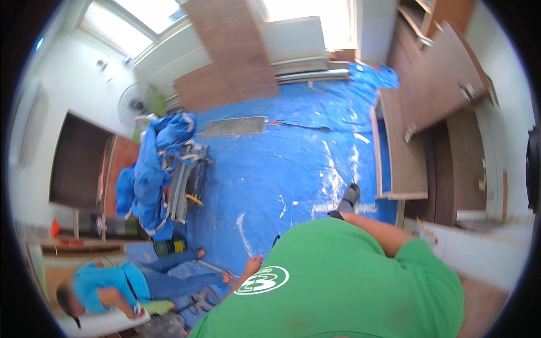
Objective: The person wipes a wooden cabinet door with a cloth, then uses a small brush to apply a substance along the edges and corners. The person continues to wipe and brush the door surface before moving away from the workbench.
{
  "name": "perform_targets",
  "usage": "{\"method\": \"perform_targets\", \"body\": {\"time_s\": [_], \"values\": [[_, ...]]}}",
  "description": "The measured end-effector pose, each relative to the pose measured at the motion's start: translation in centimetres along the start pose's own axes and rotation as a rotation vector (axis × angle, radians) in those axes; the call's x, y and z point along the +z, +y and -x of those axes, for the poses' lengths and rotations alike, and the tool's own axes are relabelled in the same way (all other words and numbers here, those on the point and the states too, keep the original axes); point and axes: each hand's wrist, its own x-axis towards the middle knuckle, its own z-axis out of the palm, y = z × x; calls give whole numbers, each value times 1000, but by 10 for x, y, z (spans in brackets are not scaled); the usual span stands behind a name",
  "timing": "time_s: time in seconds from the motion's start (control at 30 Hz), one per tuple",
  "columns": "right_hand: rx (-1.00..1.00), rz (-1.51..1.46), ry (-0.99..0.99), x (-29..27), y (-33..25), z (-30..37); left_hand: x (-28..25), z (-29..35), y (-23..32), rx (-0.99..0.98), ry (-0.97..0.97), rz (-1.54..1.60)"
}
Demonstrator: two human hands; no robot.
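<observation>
My left hand (253, 263) shows beside my green shirt (338, 281), small, with its fingers curled in; nothing shows in them. My right forearm (372, 226) reaches forward from the sleeve to a black band (336, 214) at the wrist. The shirt hides the right hand, so its fingers cannot be seen. Ahead of that wrist, one foot in a dark sock (350, 194) stands on the blue tarp (253, 180). Close to my left hand is a small black loop (276, 241), mostly covered by the shirt.
At the lower left, a person in a turquoise shirt (107, 284) bends over a pale surface. Bundled blue sheeting (149, 174) lies beside a metal frame (183, 183), near a fan (134, 104). Brown cabinet panels (403, 152) stand right; large boards (228, 50) lean by the windows.
</observation>
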Motion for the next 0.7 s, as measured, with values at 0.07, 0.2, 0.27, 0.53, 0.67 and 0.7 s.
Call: {"method": "perform_targets", "body": {"time_s": [0.07, 0.2, 0.27, 0.53, 0.67, 0.7], "values": [[24, 5, -13, -37, 19, 8, 2, -10, 54, 29, 15, -19], [115, -25, -1, -93, 62, 32, -8, -34, 178, 108, 64, 31], [119, -48, -10, -107, 67, 37, -22, -45, 201, 9, 104, 86], [263, -249, 136, -162, 124, 64, -77, -138, 343, 183, -9, -286], [333, -337, 183, -174, 128, 61, -104, -216, 384, 151, -159, -352], [354, -365, 200, -183, 124, 58, -107, -254, 391, 175, -165, -348]]}}
